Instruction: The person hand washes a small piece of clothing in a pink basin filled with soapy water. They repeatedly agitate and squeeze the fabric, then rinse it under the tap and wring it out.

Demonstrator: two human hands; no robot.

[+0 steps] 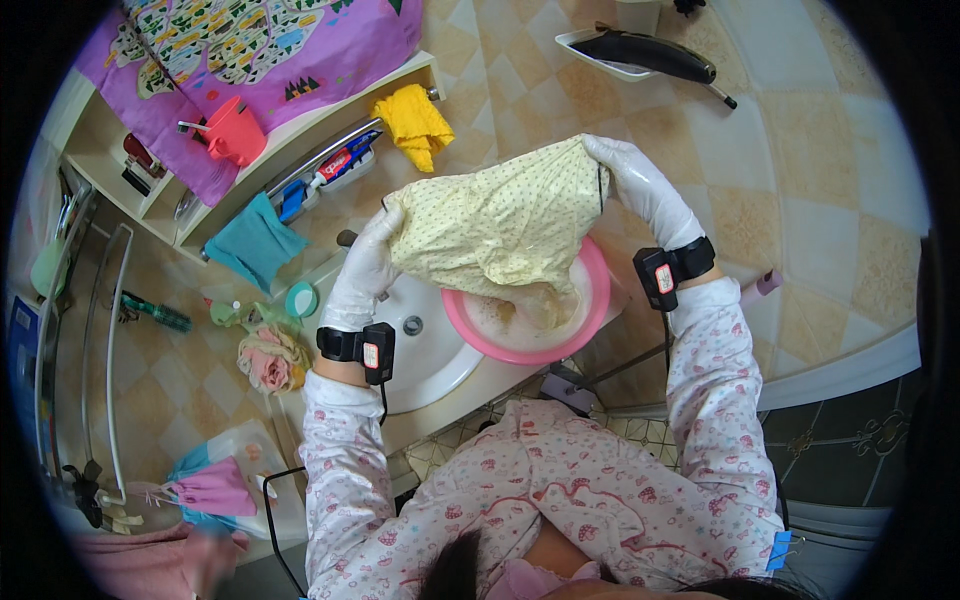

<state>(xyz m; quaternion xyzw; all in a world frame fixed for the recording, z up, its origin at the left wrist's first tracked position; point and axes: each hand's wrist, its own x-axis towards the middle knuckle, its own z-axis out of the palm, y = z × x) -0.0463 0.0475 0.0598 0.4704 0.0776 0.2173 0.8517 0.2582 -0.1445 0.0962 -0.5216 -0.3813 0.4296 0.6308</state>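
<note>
A wet pale-yellow garment (495,215) with a small dotted print and dark edging is stretched between my two hands. My left hand (368,265), in a thin white glove, is closed on its left edge. At its upper right corner my right hand (640,185), gloved the same way, grips the cloth. The lower part of the garment hangs into a pink basin (462,325) with cloudy, sudsy water (548,335). This basin stands at the right side of a white sink (435,385). How my fingers lie behind the cloth is partly hidden.
A faucet handle (347,239) is beside my left hand. Left of the sink are a green bottle (235,315) and an artificial flower (270,360). Yellow (415,125) and teal cloths (255,240) hang from a wall rail. A red cup (238,135) sits on the shelf above.
</note>
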